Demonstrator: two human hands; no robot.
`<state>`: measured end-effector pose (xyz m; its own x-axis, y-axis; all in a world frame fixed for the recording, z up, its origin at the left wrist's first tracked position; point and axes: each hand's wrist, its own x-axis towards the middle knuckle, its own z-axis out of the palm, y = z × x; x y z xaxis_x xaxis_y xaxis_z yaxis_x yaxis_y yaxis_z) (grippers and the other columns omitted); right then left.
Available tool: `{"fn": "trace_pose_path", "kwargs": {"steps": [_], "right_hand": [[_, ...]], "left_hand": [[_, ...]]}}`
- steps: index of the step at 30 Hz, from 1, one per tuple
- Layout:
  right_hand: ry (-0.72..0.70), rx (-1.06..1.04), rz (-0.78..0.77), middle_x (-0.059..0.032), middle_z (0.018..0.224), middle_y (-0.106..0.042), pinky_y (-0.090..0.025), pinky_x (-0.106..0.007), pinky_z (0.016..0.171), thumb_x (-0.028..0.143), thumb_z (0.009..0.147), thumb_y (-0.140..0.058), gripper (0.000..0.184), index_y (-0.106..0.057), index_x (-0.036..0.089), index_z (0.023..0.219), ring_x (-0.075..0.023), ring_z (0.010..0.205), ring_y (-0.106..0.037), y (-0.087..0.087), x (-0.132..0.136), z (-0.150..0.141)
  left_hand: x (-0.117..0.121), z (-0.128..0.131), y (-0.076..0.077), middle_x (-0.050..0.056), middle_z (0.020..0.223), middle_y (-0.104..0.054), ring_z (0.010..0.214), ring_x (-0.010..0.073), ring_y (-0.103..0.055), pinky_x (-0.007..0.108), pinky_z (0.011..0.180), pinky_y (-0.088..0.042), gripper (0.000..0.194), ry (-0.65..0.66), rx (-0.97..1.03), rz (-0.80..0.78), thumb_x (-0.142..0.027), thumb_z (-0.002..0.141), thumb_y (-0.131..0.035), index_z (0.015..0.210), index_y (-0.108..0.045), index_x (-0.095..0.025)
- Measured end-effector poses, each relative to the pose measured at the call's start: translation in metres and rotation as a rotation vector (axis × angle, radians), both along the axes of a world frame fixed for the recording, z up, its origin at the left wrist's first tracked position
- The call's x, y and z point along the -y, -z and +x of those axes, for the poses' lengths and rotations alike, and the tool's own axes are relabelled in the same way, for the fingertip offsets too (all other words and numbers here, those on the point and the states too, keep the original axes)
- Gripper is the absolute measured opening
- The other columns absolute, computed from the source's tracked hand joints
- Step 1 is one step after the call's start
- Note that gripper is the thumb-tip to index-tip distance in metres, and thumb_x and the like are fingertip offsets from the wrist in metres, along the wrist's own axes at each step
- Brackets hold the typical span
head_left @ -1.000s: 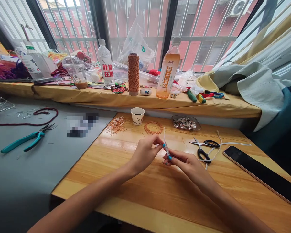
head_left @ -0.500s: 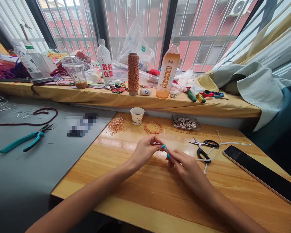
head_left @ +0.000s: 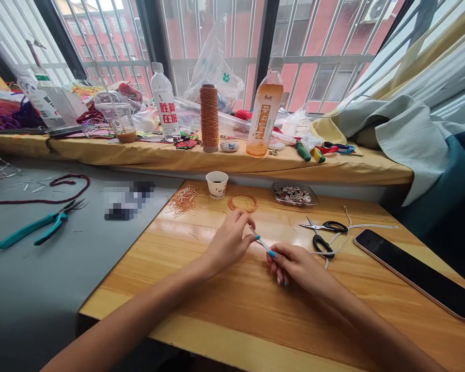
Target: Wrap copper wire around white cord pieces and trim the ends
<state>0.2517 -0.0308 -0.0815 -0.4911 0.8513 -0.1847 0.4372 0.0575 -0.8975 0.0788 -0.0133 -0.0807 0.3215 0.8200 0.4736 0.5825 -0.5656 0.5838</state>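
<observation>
Between my hands runs a short stretch of white cord (head_left: 264, 245). My left hand (head_left: 232, 238) pinches its upper left end between thumb and fingers. My right hand (head_left: 294, 263) grips the lower right end with thumb and forefinger, its other fingers curled beneath. More white cord (head_left: 347, 230) trails from behind my right hand across the scissors (head_left: 322, 237), which lie with blades apart on the wooden table (head_left: 201, 305). Just beyond my left hand sits a coil of copper-coloured thread (head_left: 243, 202).
A paper cup with dark liquid (head_left: 217, 185), a pile of cut thread ends (head_left: 183, 200) and a clear tray of small pieces (head_left: 295, 194) stand at the back. A phone (head_left: 414, 274) lies right; pliers (head_left: 42, 227) lie left. Bottles and a thread spool (head_left: 210, 119) line the sill.
My hands have moved apart, so a longer stretch of white cord shows between them. The upright cord end above my left fingers no longer shows. The view has shifted slightly.
</observation>
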Motion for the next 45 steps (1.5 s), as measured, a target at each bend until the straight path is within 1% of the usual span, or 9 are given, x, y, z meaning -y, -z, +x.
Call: {"fn": "trace_pose_path", "kwargs": {"steps": [5, 11, 17, 22, 25, 28, 31, 37, 45], "right_hand": [[-0.088, -0.147, -0.147, 0.0015, 0.062, -0.048, -0.040, -0.023, 0.050, 0.054, 0.072, -0.044, 0.039, -0.044, 0.015, 0.069, -0.0076, 0.049, -0.047, -0.012, -0.001, 0.002], [-0.145, -0.132, -0.111, 0.0011, 0.062, -0.049, -0.039, -0.023, 0.051, 0.052, 0.077, -0.040, 0.038, -0.045, 0.015, 0.070, -0.0081, 0.051, -0.046, -0.025, 0.003, 0.005], [-0.116, -0.044, 0.088, 0.0012, 0.063, -0.048, -0.038, -0.023, 0.053, 0.045, 0.083, -0.034, 0.034, -0.047, 0.016, 0.070, -0.0087, 0.053, -0.046, -0.026, 0.006, 0.004], [-0.066, -0.040, 0.173, 0.0009, 0.060, -0.048, -0.038, -0.023, 0.053, 0.045, 0.083, -0.033, 0.035, -0.046, 0.017, 0.067, -0.0095, 0.052, -0.045, -0.027, 0.006, 0.004], [-0.052, -0.113, 0.143, 0.0006, 0.060, -0.048, -0.038, -0.023, 0.051, 0.045, 0.083, -0.033, 0.036, -0.045, 0.016, 0.065, -0.0091, 0.051, -0.045, -0.028, 0.005, 0.006], [-0.019, -0.110, 0.131, 0.0009, 0.058, -0.047, -0.036, -0.023, 0.049, 0.046, 0.083, -0.031, 0.039, -0.043, 0.017, 0.062, -0.0086, 0.049, -0.043, -0.025, 0.003, 0.007], [0.000, 0.008, 0.179, 0.0024, 0.052, -0.043, -0.033, -0.022, 0.046, 0.046, 0.084, -0.030, 0.040, -0.042, 0.017, 0.058, -0.0084, 0.046, -0.040, -0.019, 0.003, 0.008], [-0.058, -0.020, 0.165, 0.0012, 0.058, -0.047, -0.037, -0.023, 0.050, 0.049, 0.084, -0.024, 0.042, -0.044, 0.017, 0.065, -0.0092, 0.051, -0.044, -0.018, 0.005, 0.005], [-0.102, -0.166, 0.140, -0.0025, 0.070, -0.054, -0.044, -0.027, 0.061, 0.047, 0.081, -0.038, 0.034, -0.050, 0.015, 0.075, -0.0118, 0.061, -0.052, -0.026, 0.003, 0.007]], "left_hand": [[0.004, -0.009, -0.009, 0.002, 0.117, -0.051, 0.113, 0.0172, -0.035, 0.040, 0.101, -0.013, 0.033, 0.157, -0.412, 0.458, -0.024, 0.081, -0.045, 0.114, -0.044, -0.024], [0.011, -0.015, -0.018, 0.002, 0.124, -0.046, 0.118, 0.0177, -0.030, 0.041, 0.100, 0.006, 0.042, 0.067, -0.504, 0.689, -0.030, 0.082, -0.044, 0.123, -0.035, -0.031], [0.016, -0.011, -0.018, -0.001, 0.089, -0.065, 0.106, 0.0142, -0.045, 0.040, 0.100, 0.000, 0.020, 0.211, -0.405, 0.487, -0.020, 0.084, -0.040, 0.096, -0.056, -0.025], [0.011, -0.008, -0.023, -0.001, 0.077, -0.066, 0.084, 0.0135, -0.056, 0.038, 0.095, -0.021, 0.014, 0.102, -0.106, 0.232, -0.024, 0.081, -0.046, 0.078, -0.059, -0.020], [0.005, -0.009, -0.023, 0.003, 0.082, -0.065, 0.077, 0.0135, -0.057, 0.031, 0.081, -0.037, 0.013, 0.001, 0.001, 0.075, -0.022, 0.079, -0.048, 0.087, -0.056, -0.016], [0.005, -0.010, -0.020, 0.008, 0.105, -0.059, 0.100, 0.0190, -0.049, 0.037, 0.088, -0.033, 0.027, -0.041, -0.130, 0.197, -0.012, 0.079, -0.045, 0.105, -0.051, -0.015], [0.011, -0.008, -0.018, 0.008, 0.113, -0.054, 0.112, 0.0193, -0.039, 0.044, 0.098, -0.017, 0.036, 0.065, -0.301, 0.384, -0.007, 0.079, -0.038, 0.113, -0.046, -0.017], [0.014, -0.002, -0.012, 0.003, 0.074, -0.064, 0.080, 0.0142, -0.053, 0.037, 0.090, -0.028, 0.024, 0.215, -0.358, 0.319, -0.025, 0.084, -0.038, 0.089, -0.060, -0.019], [0.004, -0.003, -0.002, 0.003, 0.068, -0.064, 0.063, 0.0109, -0.053, 0.027, 0.069, -0.036, 0.022, 0.180, -0.154, 0.212, -0.024, 0.083, -0.042, 0.082, -0.062, -0.016]]}}
